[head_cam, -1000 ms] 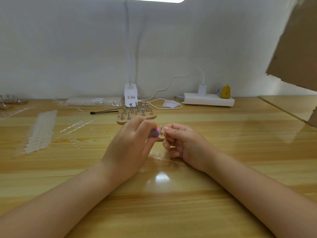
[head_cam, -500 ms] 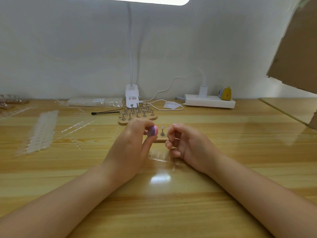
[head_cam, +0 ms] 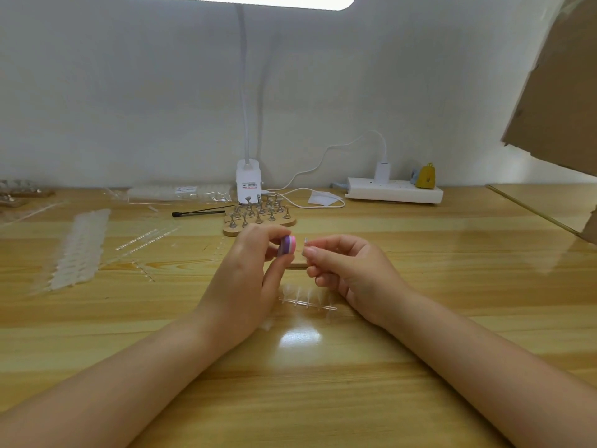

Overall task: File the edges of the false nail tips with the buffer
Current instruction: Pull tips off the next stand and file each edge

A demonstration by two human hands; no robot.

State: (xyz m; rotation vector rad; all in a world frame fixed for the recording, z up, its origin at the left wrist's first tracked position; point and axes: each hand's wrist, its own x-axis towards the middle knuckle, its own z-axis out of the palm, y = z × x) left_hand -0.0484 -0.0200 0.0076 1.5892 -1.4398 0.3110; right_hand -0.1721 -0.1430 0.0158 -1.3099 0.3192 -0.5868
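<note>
At a wooden table [head_cam: 420,367] lit from twelve o'clock by a desk lamp [head_cam: 248,184], a person works over a wooden stand of nail holders [head_cam: 258,218], parked just beyond the hands, apparently for easy reach. The left hand [head_cam: 245,279] pinches a pink-and-purple buffer [head_cam: 287,245], its end face turned toward three o'clock. The right hand [head_cam: 349,273] pinches a clear false nail tip [head_cam: 306,243] just beside the buffer, likely squaring its edge for filing. A spare strip of nail tips [head_cam: 307,300] lies at six o'clock.
</note>
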